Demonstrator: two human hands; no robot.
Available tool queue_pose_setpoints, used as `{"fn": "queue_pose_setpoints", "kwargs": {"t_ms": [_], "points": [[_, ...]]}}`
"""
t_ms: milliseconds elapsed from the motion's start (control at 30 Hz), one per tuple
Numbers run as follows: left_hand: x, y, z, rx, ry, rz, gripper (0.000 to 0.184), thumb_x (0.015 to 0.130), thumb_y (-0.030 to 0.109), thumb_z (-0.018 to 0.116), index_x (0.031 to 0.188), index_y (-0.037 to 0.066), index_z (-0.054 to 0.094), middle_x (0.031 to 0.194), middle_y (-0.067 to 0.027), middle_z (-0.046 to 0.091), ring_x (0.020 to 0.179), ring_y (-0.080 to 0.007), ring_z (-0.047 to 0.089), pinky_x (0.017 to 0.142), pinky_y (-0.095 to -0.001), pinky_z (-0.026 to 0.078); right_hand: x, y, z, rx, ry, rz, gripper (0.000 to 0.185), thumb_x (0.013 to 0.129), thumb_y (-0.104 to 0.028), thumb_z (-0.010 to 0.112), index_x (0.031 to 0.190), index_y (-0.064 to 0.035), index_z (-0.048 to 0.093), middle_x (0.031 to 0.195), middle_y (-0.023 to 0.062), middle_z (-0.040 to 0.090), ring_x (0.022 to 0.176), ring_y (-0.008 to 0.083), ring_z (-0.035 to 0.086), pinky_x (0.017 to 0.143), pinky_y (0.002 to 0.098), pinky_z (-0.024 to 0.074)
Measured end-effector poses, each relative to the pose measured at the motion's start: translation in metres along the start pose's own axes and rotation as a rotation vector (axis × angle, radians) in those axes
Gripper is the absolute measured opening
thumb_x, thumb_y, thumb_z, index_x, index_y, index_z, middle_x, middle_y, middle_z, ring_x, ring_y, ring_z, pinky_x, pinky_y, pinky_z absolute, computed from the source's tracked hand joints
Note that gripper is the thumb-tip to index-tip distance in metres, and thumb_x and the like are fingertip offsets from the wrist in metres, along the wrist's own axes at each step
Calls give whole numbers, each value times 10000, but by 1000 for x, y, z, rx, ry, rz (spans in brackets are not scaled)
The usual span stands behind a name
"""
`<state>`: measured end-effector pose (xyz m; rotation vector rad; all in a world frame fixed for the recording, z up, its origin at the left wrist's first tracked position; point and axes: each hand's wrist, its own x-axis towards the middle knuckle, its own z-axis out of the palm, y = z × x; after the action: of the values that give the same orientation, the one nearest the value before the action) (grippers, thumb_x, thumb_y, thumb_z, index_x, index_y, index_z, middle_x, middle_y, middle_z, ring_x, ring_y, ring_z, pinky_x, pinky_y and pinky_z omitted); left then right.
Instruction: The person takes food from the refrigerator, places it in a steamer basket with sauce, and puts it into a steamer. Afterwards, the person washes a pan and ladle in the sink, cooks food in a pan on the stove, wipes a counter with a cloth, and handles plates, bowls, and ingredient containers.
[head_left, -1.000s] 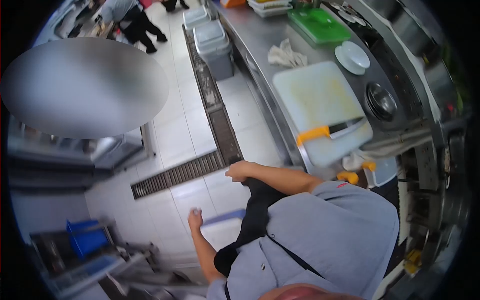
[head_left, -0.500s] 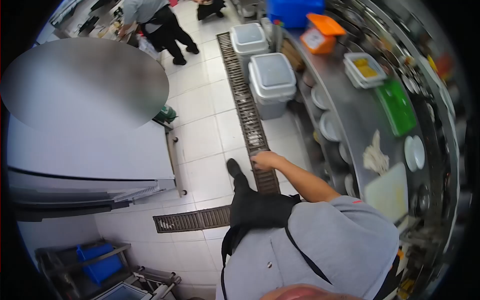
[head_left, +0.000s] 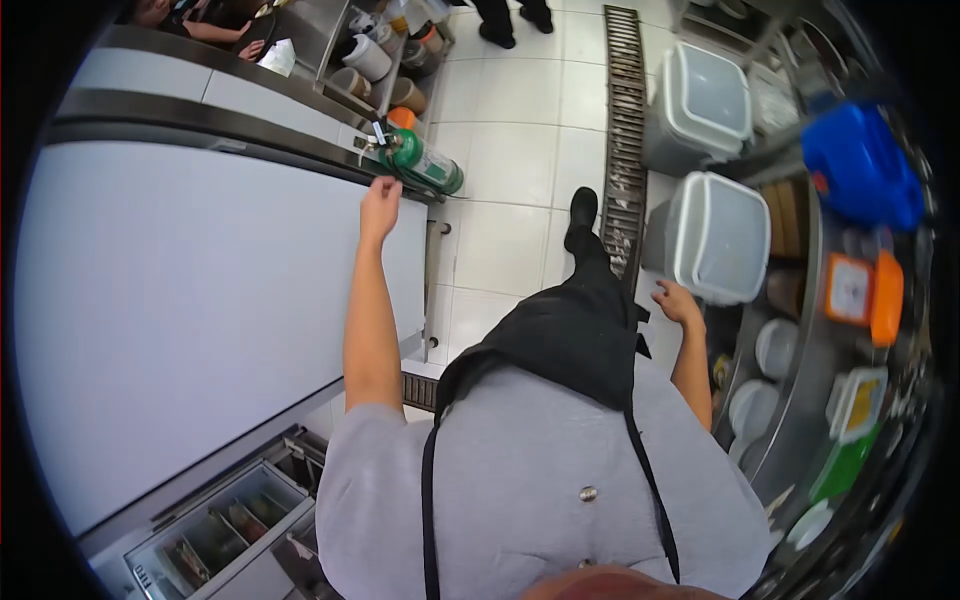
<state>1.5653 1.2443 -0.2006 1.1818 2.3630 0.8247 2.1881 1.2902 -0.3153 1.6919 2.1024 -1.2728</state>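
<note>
My left hand is above the far right end of a long white surface, close to a green gas cylinder. Its fingers are curled together, and nothing shows in them. My right hand hangs low beside a grey bin with a pale lid. Its fingers are partly spread and hold nothing visible. A black apron covers my front, and one black shoe is forward on the tiles.
A drain grate runs along the floor by a second lidded bin. At the right, a steel counter holds a blue container and an orange tub. People are partly visible beyond; food trays lie lower left.
The view has swung left and forward along the aisle. My left hand, out of sight half a second ago, shows over the white surface. The bins appear closer, and the cutting board has left view.
</note>
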Motion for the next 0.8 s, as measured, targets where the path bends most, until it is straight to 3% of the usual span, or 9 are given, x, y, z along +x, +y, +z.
{"fn": "queue_pose_setpoints", "kwargs": {"t_ms": [200,267,400,500,567,633,667,733,800], "points": [[140,83,-32,68,-35,-75,344,898,285,653,1120,22,646,850,-134,679,711,-206,636,684,-324,505,196,-70,-119,-110,-4,-87,416,884,-242,622,1243,-35,584,1101,264,648,1041,416,622,901,466,484],[181,107,-61,345,13,69,325,889,278,666,1071,8,661,871,-159,675,752,-247,637,718,-348,508,244,-134,-175,-95,11,-104,379,892,-210,608,1215,-13,584,1018,282,650,994,437,623,853,474,482],[280,143,-157,638,287,96,300,873,294,678,1045,49,688,897,-178,664,849,-339,647,755,-420,506,359,-200,-234,-115,-2,-271,401,900,-192,616,1256,-18,558,995,279,667,971,428,645,847,445,493],[388,140,-273,897,530,-28,340,841,305,660,1106,93,677,969,-201,677,948,-396,645,845,-463,512,450,-238,-250,-187,-42,-301,392,901,-176,615,1252,-11,558,992,283,667,970,427,647,849,446,492],[450,127,-352,975,881,-167,377,825,240,634,1168,84,658,1045,-210,678,997,-387,645,900,-439,509,504,-252,-250,-251,-28,-424,371,890,-151,600,1234,-13,578,991,287,649,990,444,622,844,472,484],[500,128,-392,964,968,-671,399,816,187,599,1191,60,653,1134,-217,666,1059,-380,637,932,-416,506,533,-290,-257,-190,25,-425,370,892,-154,604,1234,-14,581,981,283,652,970,438,630,830,470,488],[512,96,-425,971,970,-686,399,816,187,599,1191,60,653,1134,-217,666,1059,-380,637,932,-416,506,532,-304,-258,-132,60,-393,369,894,-157,608,1234,-16,583,971,280,654,949,432,637,815,469,492],[541,35,-485,1426,229,-737,358,825,178,579,1129,12,673,1152,-210,664,1088,-355,636,934,-412,509,541,-323,-259,-47,61,-375,367,908,-172,602,1239,-15,583,891,251,659,845,378,660,754,444,504],[534,50,-487,1357,144,-743,301,822,183,592,1057,25,694,1095,-196,683,1038,-348,656,894,-422,522,529,-339,-258,149,59,-281,363,909,-171,599,1241,-24,585,890,241,664,849,362,670,759,436,506]]}}
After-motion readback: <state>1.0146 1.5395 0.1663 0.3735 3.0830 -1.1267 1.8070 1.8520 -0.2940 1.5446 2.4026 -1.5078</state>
